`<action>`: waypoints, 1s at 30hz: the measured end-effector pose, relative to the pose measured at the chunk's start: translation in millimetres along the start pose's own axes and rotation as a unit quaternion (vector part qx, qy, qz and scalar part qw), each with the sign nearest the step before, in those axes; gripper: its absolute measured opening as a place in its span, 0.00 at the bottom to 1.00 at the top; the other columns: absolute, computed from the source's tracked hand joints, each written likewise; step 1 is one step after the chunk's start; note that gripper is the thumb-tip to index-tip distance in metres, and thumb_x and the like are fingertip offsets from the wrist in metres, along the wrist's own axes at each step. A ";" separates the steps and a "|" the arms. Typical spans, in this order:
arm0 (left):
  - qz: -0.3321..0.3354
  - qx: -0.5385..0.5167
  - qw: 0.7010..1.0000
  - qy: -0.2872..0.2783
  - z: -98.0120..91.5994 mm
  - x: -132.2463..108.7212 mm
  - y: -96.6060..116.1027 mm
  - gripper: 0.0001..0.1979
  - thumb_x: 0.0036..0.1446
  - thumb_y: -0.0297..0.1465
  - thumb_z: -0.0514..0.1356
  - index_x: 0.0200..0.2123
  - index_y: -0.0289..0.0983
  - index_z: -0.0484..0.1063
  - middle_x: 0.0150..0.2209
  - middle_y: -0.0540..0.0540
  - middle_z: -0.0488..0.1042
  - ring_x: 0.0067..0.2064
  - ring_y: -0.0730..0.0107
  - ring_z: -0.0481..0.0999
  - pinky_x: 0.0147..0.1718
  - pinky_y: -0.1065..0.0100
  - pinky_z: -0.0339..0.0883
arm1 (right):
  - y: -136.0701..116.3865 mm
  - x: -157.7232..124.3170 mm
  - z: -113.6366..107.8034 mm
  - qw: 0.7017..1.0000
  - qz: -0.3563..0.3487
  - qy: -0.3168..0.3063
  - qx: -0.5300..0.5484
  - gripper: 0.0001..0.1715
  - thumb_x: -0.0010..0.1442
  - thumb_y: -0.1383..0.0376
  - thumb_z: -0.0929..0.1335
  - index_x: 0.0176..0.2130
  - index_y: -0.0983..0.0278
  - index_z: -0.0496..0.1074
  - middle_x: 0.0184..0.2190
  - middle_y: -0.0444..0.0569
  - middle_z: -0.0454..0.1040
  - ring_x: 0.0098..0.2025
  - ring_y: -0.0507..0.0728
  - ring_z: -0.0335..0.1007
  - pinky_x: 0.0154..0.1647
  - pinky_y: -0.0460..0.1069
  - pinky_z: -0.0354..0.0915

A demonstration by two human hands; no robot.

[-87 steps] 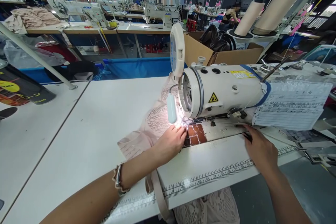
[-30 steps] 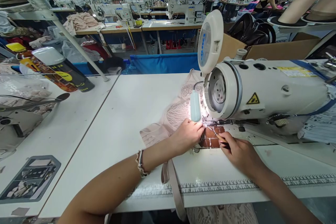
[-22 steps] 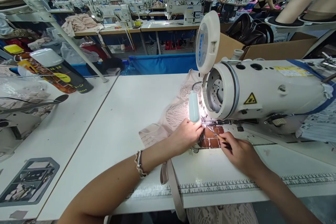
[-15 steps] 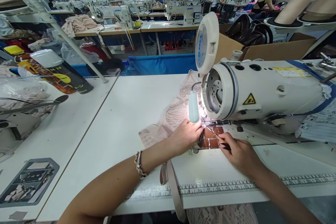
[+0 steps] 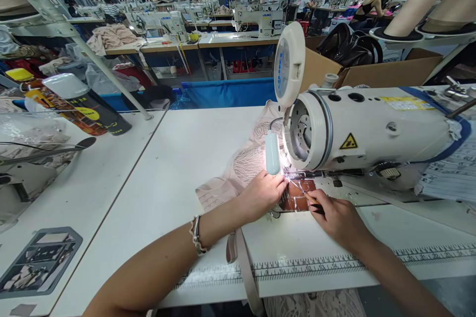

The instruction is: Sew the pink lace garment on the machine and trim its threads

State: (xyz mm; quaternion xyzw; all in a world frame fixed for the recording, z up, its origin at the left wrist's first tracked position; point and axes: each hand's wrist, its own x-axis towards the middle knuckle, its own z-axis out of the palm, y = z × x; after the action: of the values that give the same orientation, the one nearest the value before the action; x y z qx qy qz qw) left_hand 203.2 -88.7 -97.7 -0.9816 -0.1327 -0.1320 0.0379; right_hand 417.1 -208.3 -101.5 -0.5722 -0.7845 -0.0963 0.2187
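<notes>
Under the head of the white sewing machine point(image 5: 386, 129), my left hand point(image 5: 262, 195) is closed, its fingertips pinching the edge of a pale pink lace garment point(image 5: 243, 166). My right hand point(image 5: 336, 218) grips an awl point(image 5: 310, 199) by its brownish handle, and the thin metal shaft points left to my left fingertips. Bright light from a small work lamp point(image 5: 272, 153) falls there; the lamp and my fingers hide the needle area. Below the awl lies a brown plate point(image 5: 297, 198) set in the table. A pink strap point(image 5: 246, 270) hangs over the front edge.
A ruler strip point(image 5: 297, 266) runs along the table's front edge. At the left, a spray can point(image 5: 100, 109) and a bottle point(image 5: 63, 104) lean beside a pole. Thread cones point(image 5: 420, 5) stand at the right, near a cardboard box point(image 5: 390, 70) holding dark bags. Other people sit farther back.
The view has shifted very slightly. Both hands keep nearly the same place, and the awl still points at my left fingertips.
</notes>
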 end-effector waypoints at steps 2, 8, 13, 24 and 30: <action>-0.001 0.000 1.000 0.003 0.9 0.0 0.1 0.10 0.66 0.18 0.49 0.42 0.31 0.68 0.40 0.41 0.74 0.37 0.63 0.73 0.29 0.65 0.60 | -0.6 0.6 0.4 1.000 -0.010 0.008 -0.006 0.08 0.65 0.70 0.60 0.40 0.63 0.67 0.23 0.42 0.77 0.19 0.54 0.72 0.22 0.46 0.61; -0.002 -0.006 1.000 -0.011 -3.2 1.4 1.0 0.12 0.62 0.15 0.49 0.43 0.31 0.67 0.41 0.39 0.74 0.38 0.62 0.74 0.29 0.65 0.60 | -0.8 -0.1 1.3 1.000 -0.015 0.025 0.004 0.08 0.67 0.69 0.60 0.42 0.64 0.67 0.22 0.41 0.76 0.20 0.53 0.73 0.22 0.45 0.62; -0.004 0.000 1.000 -0.023 -3.9 1.2 0.6 0.11 0.63 0.16 0.49 0.44 0.31 0.67 0.43 0.39 0.75 0.39 0.61 0.74 0.29 0.65 0.61 | 1.4 -3.4 3.8 1.000 -0.019 0.023 -0.007 0.08 0.67 0.69 0.59 0.42 0.64 0.67 0.22 0.41 0.75 0.20 0.53 0.72 0.22 0.46 0.62; 0.004 0.015 1.000 0.023 -0.5 0.5 1.8 0.13 0.65 0.17 0.46 0.47 0.28 0.67 0.41 0.37 0.75 0.37 0.62 0.74 0.30 0.64 0.66 | -0.2 -1.0 4.2 0.999 -0.033 0.017 -0.031 0.09 0.65 0.70 0.59 0.39 0.63 0.67 0.22 0.41 0.75 0.21 0.54 0.73 0.23 0.47 0.60; 0.015 0.023 0.998 0.063 6.2 1.8 1.7 0.10 0.66 0.19 0.49 0.44 0.28 0.69 0.39 0.38 0.75 0.35 0.63 0.75 0.30 0.64 0.68 | 2.9 -7.6 6.1 1.000 0.002 0.027 0.001 0.08 0.64 0.71 0.60 0.40 0.62 0.66 0.23 0.41 0.76 0.22 0.53 0.72 0.25 0.46 0.60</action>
State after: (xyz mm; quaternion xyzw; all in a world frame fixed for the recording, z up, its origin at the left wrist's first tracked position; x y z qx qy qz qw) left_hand 206.9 -89.2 -103.3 -0.9721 -0.1180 -0.1899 0.0707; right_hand 420.3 -211.5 -110.6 -0.5711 -0.7770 -0.1107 0.2405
